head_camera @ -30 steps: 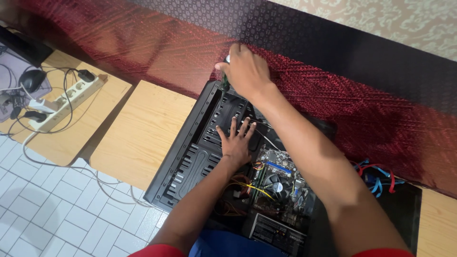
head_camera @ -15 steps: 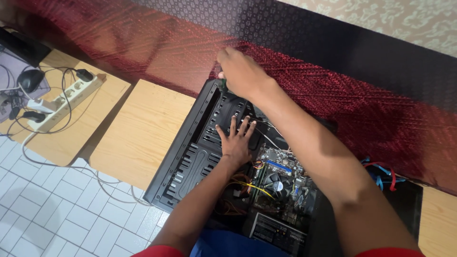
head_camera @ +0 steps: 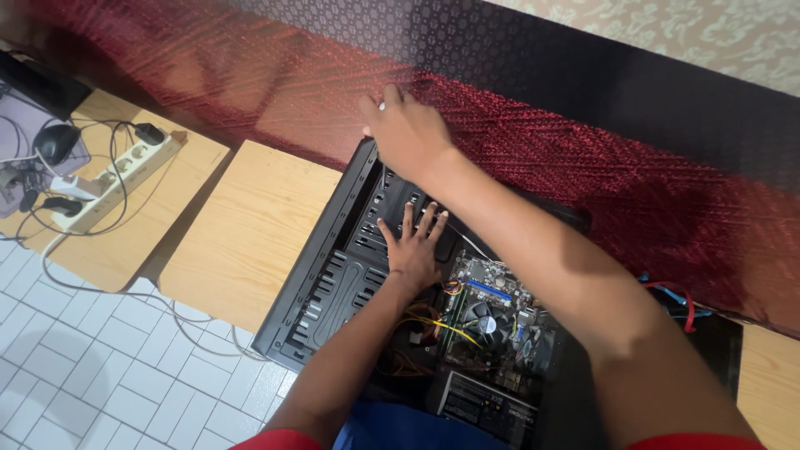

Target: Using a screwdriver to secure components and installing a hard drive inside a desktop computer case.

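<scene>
With the open black computer case lying on the wooden table, the left hand is pressing flat, fingers spread, inside it, while the right hand is gripping its far edge, apparently steadying it; any next move calls for clearing the motherboard.

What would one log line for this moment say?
left hand: flat inside open black computer case | right hand: on case's far edge
</scene>
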